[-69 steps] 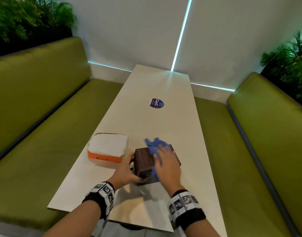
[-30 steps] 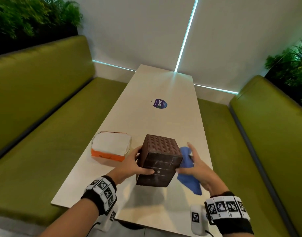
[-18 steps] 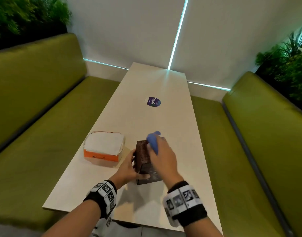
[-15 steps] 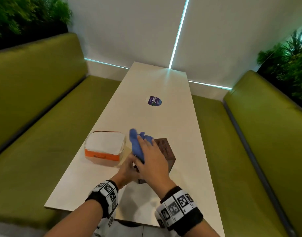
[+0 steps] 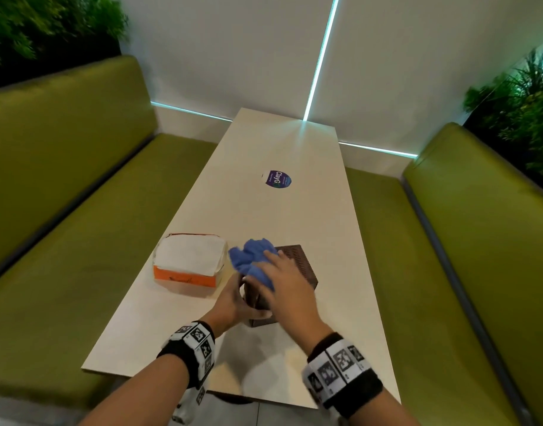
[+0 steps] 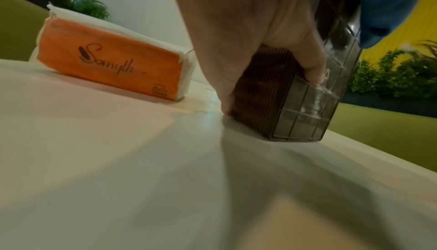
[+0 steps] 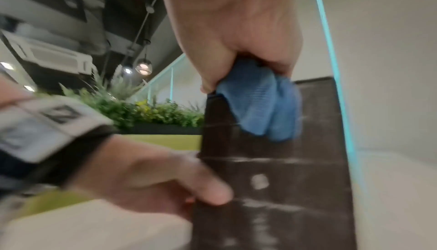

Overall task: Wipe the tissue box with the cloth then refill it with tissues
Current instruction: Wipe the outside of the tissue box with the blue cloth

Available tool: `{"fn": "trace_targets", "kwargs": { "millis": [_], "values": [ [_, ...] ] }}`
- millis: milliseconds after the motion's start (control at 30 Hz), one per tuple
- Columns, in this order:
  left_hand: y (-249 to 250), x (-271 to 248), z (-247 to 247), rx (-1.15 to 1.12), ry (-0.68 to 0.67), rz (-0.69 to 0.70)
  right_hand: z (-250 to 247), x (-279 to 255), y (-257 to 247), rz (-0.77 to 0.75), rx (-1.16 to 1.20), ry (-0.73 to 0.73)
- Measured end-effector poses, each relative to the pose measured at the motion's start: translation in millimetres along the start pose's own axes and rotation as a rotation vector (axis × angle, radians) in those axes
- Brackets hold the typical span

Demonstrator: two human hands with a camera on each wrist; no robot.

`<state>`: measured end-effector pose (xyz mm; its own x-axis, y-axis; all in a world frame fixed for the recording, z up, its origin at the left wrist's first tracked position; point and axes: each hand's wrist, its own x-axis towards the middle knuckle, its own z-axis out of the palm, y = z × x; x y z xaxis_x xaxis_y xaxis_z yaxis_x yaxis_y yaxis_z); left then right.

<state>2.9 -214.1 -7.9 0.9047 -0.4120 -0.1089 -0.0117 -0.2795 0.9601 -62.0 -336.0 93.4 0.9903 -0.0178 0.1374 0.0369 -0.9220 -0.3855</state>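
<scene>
A dark brown ribbed tissue box stands on the white table near its front end. My left hand grips its near left corner, thumb on the side facing me. My right hand holds a crumpled blue cloth against the top left of the box. To the left lies an orange pack of white tissues.
Green padded benches run along both long sides of the table. A round purple sticker sits mid-table. Plants stand behind the benches. A white wall closes the far end.
The box, lifted and tilted a second ago, is back down on the table. My right hand with the cloth went from the box's right side to its top left.
</scene>
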Motion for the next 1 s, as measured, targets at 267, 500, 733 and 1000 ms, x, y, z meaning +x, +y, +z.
{"fn": "trace_targets", "kwargs": {
  "millis": [267,500,733,1000],
  "values": [
    [-4.9,6.8,2.2,-0.086,-0.035,-0.002,-11.9,-3.4,-3.6,0.156,0.01,0.038],
    [-2.3,1.7,0.0,-0.139,-0.035,0.027,-40.3,11.5,31.3,0.363,0.157,0.137],
    [-2.2,1.2,-0.3,-0.128,-0.029,0.022,2.9,-11.9,-14.3,-0.042,0.007,0.011],
    [5.6,0.2,-6.7,-0.233,-0.08,0.006,-44.0,-2.6,71.6,0.528,0.579,0.231]
  ]
}}
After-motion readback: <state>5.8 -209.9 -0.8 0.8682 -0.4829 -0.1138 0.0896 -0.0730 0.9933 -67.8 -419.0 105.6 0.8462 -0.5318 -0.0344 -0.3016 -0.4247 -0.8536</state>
